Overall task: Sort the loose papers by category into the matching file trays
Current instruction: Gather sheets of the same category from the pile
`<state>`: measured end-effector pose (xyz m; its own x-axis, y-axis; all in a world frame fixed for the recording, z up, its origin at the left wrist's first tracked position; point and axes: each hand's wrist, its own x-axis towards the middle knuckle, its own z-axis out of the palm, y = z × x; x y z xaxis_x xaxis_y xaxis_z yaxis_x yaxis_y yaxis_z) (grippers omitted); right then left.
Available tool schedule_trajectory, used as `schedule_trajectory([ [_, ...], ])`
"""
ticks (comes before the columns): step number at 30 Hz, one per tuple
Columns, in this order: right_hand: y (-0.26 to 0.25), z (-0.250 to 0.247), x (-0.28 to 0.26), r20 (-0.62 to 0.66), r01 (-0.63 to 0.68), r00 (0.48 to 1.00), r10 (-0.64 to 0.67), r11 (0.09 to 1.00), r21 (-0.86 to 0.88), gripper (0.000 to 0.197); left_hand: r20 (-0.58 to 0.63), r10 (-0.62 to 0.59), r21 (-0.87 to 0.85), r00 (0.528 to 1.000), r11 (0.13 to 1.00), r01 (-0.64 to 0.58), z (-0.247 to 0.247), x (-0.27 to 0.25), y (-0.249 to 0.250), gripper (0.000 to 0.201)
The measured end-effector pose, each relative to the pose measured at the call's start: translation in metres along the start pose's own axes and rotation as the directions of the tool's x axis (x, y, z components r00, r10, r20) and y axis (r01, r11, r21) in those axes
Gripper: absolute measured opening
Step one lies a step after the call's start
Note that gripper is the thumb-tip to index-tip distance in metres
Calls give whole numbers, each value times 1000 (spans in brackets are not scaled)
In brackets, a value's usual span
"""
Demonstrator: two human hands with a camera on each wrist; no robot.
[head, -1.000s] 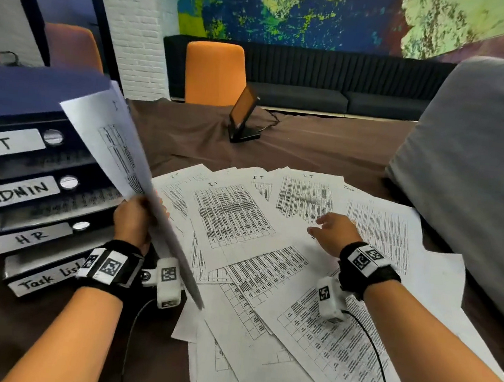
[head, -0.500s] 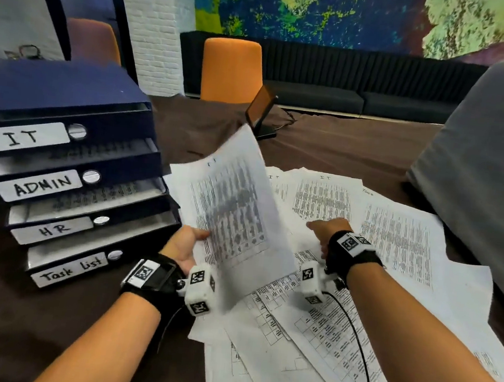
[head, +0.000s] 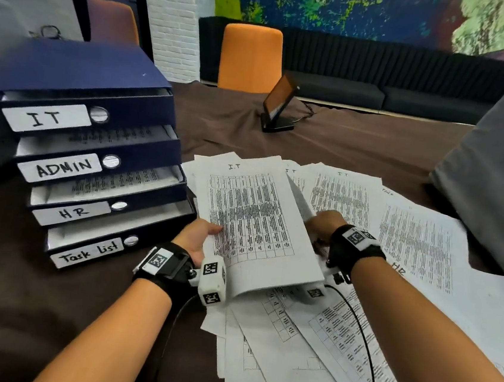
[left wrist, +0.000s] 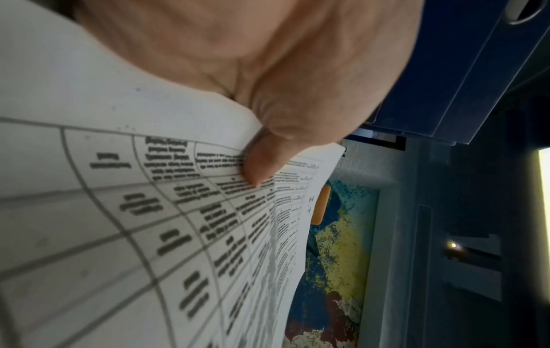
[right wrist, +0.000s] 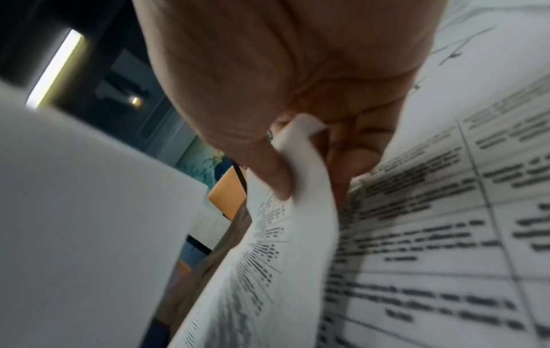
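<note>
My left hand (head: 200,240) pinches the left edge of a printed sheet headed "I.T" (head: 253,222), thumb on top (left wrist: 261,162), and holds it flat above the pile. My right hand (head: 323,224) sits just behind that sheet's right edge and pinches the curled edge of another sheet (right wrist: 303,164) from the loose papers (head: 371,312) spread over the brown table. A dark blue stack of file trays (head: 92,155) stands at the left, labelled IT, ADMIN, HR and Task list from top to bottom. Papers lie in the upper trays.
A small screen on a stand (head: 280,105) sits at the table's far middle. Beyond it are orange chairs (head: 250,57) and a dark sofa. A grey cushion (head: 493,191) borders the papers at the right. Bare tablecloth (head: 14,306) lies in front of the trays.
My left hand swung the held sheet from up beside the trays down and rightward over the pile, now lying flat. My right hand took hold of another sheet's edge.
</note>
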<state>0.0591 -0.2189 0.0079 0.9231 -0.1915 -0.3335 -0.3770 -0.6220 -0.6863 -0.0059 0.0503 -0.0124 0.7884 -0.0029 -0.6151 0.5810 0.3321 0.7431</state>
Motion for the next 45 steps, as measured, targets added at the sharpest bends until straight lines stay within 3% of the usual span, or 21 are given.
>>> schedule_trajectory([
  [2, -1, -9, 2, -74, 7, 997, 2, 993, 120, 5, -25, 1, 100, 1000, 995, 2, -5, 5, 0, 36],
  [4, 4, -29, -1, -208, 24, 978, 32, 966, 258, 17, -81, 62, 218, 995, 975, -43, -4, 9, 0, 48],
  [6, 13, -55, -2, -290, 33, 955, 59, 952, 303, 27, -122, 152, 316, 981, 943, -107, 2, 8, -2, 41],
  [9, 27, -89, -6, -341, 65, 933, 116, 878, 474, 44, -104, 177, 401, 979, 908, -122, 12, 5, -9, 36],
  [13, 40, -118, -14, -409, 126, 902, 140, 819, 560, 35, -101, 187, 367, 977, 920, -138, 25, 3, -12, 36],
  [15, 41, -114, -22, -399, 121, 904, 156, 801, 586, 5, -87, 203, 327, 975, 931, -165, 29, 1, -14, 37],
  [18, 48, -88, -29, -317, 87, 935, 157, 766, 637, 9, -83, 170, 232, 982, 961, -147, 26, 17, -19, 51],
  [21, 51, -54, -47, -210, 39, 973, 99, 823, 567, 26, -48, 131, 185, 990, 975, -120, -10, 135, -44, 83],
  [22, 51, -44, -55, -164, 20, 983, 78, 850, 527, 27, -38, 129, 131, 991, 984, -123, -15, 148, -47, 91],
  [23, 52, -35, -63, -118, 6, 991, 60, 872, 490, 26, -11, 134, 91, 991, 987, -132, -10, 137, -47, 98],
  [25, 52, -19, -76, -43, 1, 999, 20, 897, 442, 25, 22, 142, 105, 990, 984, -144, 19, 59, -38, 97],
  [26, 51, -13, -82, -8, 10, 1000, -7, 910, 415, 25, 47, 186, 120, 981, 974, -190, 32, 19, -31, 83],
  [28, 49, -7, -88, 44, 44, 997, -62, 943, 330, 24, 43, 257, 127, 966, 957, -260, 41, -3, -29, 47],
  [29, 48, -6, -90, 52, 63, 995, -80, 958, 280, 22, 40, 272, 129, 962, 953, -275, 42, -2, -30, 41],
  [33, 42, -15, -92, 2, 68, 998, -70, 982, 176, 16, 128, 293, -72, 948, 956, -286, 46, -4, -21, 66],
  [37, 44, -22, -97, 58, -18, 998, 16, 999, 37, 14, -11, 251, 192, 968, 950, -244, 39, 8, -32, 67],
  [39, 46, -24, -101, 127, -9, 992, 27, 990, -140, 18, -9, 365, 300, 931, 889, -346, 43, 3, -35, 37],
  [41, 48, -30, -96, 89, 31, 996, -11, 974, -224, 30, 35, 495, 433, 868, 775, -460, 54, -10, -34, 30],
  [43, 53, -41, -84, -26, 42, 999, -45, 993, -106, 59, 109, 597, 510, 795, 652, -560, 69, -23, -32, 30],
  [45, 55, -57, -75, -75, 28, 997, -16, 986, 167, 82, 200, 639, 495, 743, 588, -640, 82, -29, -34, 30],
])
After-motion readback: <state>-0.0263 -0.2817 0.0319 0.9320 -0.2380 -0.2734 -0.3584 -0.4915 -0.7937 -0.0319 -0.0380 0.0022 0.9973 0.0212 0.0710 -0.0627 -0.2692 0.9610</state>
